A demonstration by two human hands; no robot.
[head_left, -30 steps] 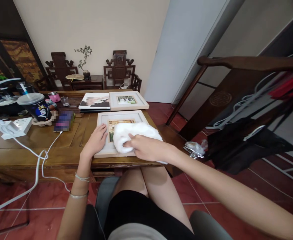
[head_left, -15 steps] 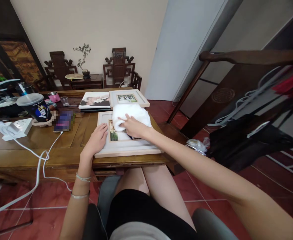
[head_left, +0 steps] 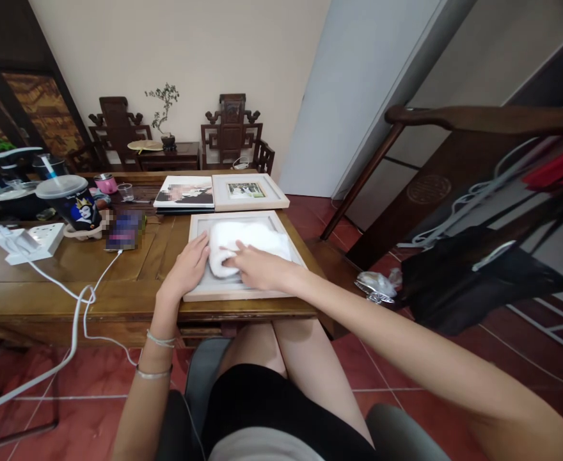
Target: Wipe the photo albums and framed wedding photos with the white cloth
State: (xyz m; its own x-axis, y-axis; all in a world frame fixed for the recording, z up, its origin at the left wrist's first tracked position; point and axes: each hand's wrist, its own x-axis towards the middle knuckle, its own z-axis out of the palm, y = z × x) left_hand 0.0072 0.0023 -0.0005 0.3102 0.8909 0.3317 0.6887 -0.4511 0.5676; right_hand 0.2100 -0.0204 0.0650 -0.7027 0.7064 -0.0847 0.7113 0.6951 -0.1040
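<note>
A white-framed picture (head_left: 233, 294) lies flat at the near edge of the wooden table (head_left: 118, 269). A fluffy white cloth (head_left: 247, 240) covers the middle of the frame, hiding the photo. My right hand (head_left: 257, 269) presses down on the cloth with fingers spread over it. My left hand (head_left: 188, 266) rests flat on the frame's left side, holding it steady. Two bracelets sit on my left wrist.
Behind the frame lie another framed photo (head_left: 250, 191) and a photo print (head_left: 185, 192). At the left stand a lidded cup (head_left: 73, 205), a phone (head_left: 125, 230), a white power strip (head_left: 32, 240) with cables, and a pink cup (head_left: 106, 184). A dark wooden chair (head_left: 454, 192) with cords stands at the right.
My right hand swept the cloth from the frame's near edge up to its far edge, then back toward the middle. My left hand stayed on the frame.
</note>
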